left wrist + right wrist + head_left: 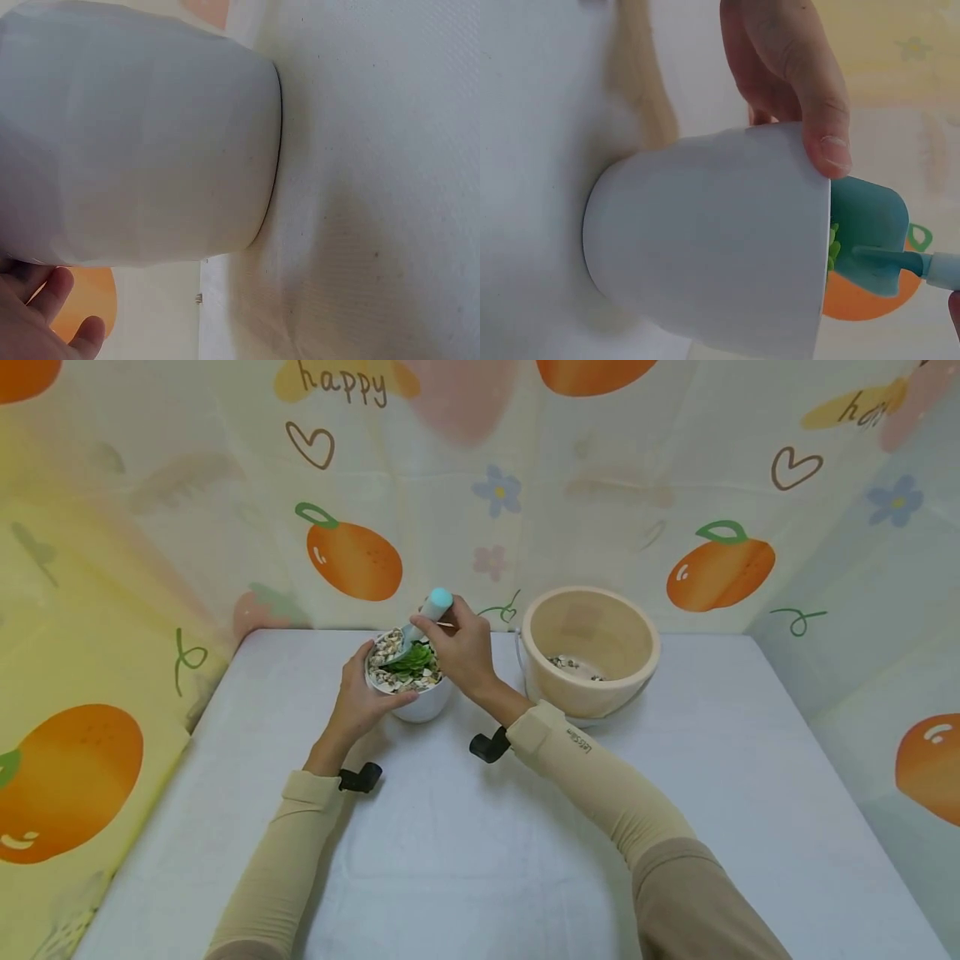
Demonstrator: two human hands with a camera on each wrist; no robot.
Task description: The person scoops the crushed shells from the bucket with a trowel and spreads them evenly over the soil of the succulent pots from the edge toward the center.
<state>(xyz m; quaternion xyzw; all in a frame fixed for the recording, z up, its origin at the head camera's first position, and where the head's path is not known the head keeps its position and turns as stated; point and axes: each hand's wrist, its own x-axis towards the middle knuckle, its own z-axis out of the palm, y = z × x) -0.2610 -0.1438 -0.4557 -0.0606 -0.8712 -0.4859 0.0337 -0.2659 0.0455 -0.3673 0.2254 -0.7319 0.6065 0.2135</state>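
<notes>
A white flowerpot (423, 705) stands on the table near its back edge, full of small pale pebbles (386, 647) around a green succulent (414, 662). My left hand (358, 700) holds the pot from the left, its thumb at the near side of the rim. With my right hand (471, 652) I grip the light-blue handle of a small trowel (431, 607) above the pot. Its teal blade (871, 214) tilts down over the pot's opening, right beside the green leaves, as the right wrist view shows. The pot's base sits on the cloth in the left wrist view.
Just right of the pot is a beige bucket (588, 696) with some pebbles at its bottom and a thin handle hanging at its side. White cloth covers the table (465, 852). A patterned curtain (585, 518) rises behind the back edge and along both sides.
</notes>
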